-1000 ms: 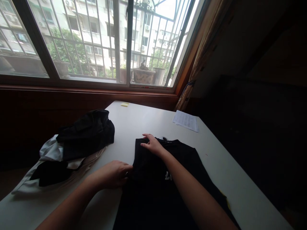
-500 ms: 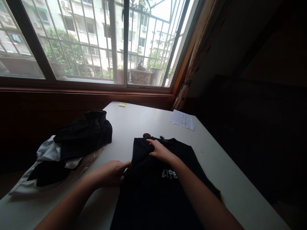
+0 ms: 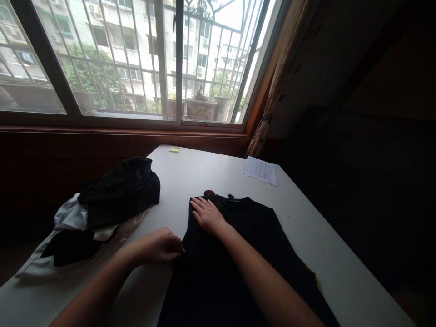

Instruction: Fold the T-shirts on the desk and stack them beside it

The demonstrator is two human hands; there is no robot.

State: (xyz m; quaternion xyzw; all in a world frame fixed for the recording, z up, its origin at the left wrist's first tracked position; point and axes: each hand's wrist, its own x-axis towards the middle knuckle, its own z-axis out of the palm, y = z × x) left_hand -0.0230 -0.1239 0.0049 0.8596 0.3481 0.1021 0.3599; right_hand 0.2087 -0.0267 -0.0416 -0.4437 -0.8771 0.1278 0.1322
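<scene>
A black shirt [image 3: 269, 240] lies spread on the white table, its collar end away from me and a yellow edge showing at the right. My right hand [image 3: 207, 215] rests flat on the shirt's upper left shoulder, fingers stretched out and slightly apart. Lower down, at the shirt's left side edge, my left hand [image 3: 166, 246] is closed in a pinch on the cloth. My right forearm crosses the shirt's front and covers part of it. Just behind the collar, a small brown round object [image 3: 209, 193] is partly hidden.
On the left of the table [image 3: 204, 165] lies a heap of black, white and beige clothes [image 3: 122, 190]. Paper sheets [image 3: 261, 171] sit near the back right corner, and a yellow note [image 3: 175, 149] at the back left. A barred window [image 3: 136, 59] is beyond.
My right hand has moved left and flattened onto the shirt's shoulder. My left hand has shifted slightly down the edge, its fingers closing on the cloth. White lettering on the shirt is now hidden.
</scene>
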